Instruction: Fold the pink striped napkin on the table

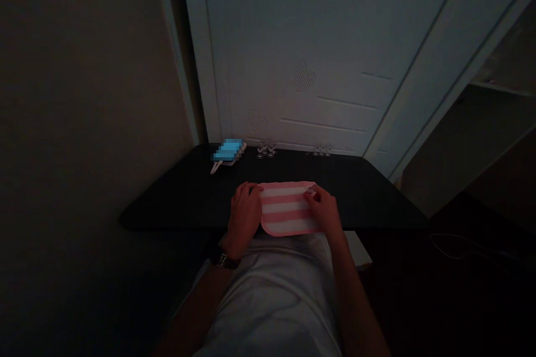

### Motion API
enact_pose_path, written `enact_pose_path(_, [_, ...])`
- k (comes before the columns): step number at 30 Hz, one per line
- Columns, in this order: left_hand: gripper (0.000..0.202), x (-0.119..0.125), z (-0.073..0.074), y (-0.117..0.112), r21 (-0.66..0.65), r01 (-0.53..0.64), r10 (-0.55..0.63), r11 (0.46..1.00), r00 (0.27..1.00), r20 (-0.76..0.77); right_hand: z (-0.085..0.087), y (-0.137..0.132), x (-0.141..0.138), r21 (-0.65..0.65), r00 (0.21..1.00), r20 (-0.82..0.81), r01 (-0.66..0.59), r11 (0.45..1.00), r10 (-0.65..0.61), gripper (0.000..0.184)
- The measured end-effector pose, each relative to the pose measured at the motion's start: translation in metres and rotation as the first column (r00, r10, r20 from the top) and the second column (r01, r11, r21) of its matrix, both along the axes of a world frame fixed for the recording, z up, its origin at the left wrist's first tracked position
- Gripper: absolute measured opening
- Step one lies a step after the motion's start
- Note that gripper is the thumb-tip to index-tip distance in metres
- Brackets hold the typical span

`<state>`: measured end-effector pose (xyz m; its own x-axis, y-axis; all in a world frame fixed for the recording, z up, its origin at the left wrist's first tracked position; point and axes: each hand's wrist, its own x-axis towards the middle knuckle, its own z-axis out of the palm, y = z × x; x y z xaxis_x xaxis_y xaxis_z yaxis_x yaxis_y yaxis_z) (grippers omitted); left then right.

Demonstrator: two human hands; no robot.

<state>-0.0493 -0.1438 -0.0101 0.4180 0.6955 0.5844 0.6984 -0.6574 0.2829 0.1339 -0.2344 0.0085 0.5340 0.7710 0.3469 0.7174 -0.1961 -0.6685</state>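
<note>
A pink-and-white striped mat (285,208) with rounded corners lies at the front edge of the black table, close to my body. At its left edge, my left hand (246,209) is closed on the border, thumb near the top left corner. My right hand (323,207) is over the mat's right side, its thumb and forefinger pinching a small clear piece, which looks like a suction cup (310,190), near the top right corner. Its exact shape is partly hidden by the fingers.
At the back of the black table (180,201) stand several small clear suction-cup-like pieces (266,149), with another cluster (322,150) farther right. A phone (228,149) with a blurred lit screen rests back left. Behind is a pale panel (335,39); a wall (92,95) closes the left.
</note>
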Motion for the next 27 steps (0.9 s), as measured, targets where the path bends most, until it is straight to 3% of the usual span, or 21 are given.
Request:
enact_pose_path(7, [0.021, -0.004, 0.004, -0.003, -0.023, 0.099, -0.097, 0.995, 0.993, 0.064, -0.006, 0.018, -0.02, -0.001, 0.999, 0.044, 0.01, 1.0, -0.01, 0.022])
enact_pose_path(12, [0.019, -0.004, 0.0, 0.0, -0.024, 0.11, -0.107, 0.994, 0.988, 0.108, -0.007, 0.023, -0.009, 0.024, 0.999, 0.036, 0.017, 1.0, -0.018, 0.023])
enact_pose_path(20, [0.018, -0.004, 0.0, -0.001, -0.056, 0.106, -0.102, 0.993, 0.993, 0.058, -0.006, 0.032, 0.006, 0.05, 0.999, -0.02, 0.051, 0.997, -0.05, 0.024])
enact_pose_path(23, [0.018, -0.004, 0.0, -0.001, -0.065, 0.113, -0.11, 0.991, 0.992, 0.057, -0.003, 0.031, 0.001, 0.063, 0.998, -0.067, 0.015, 0.998, -0.011, 0.025])
enact_pose_path(27, [0.018, -0.004, 0.001, -0.002, -0.066, 0.113, -0.11, 0.991, 0.993, 0.048, 0.002, 0.03, -0.022, 0.092, 0.975, -0.139, -0.161, 0.983, 0.173, 0.026])
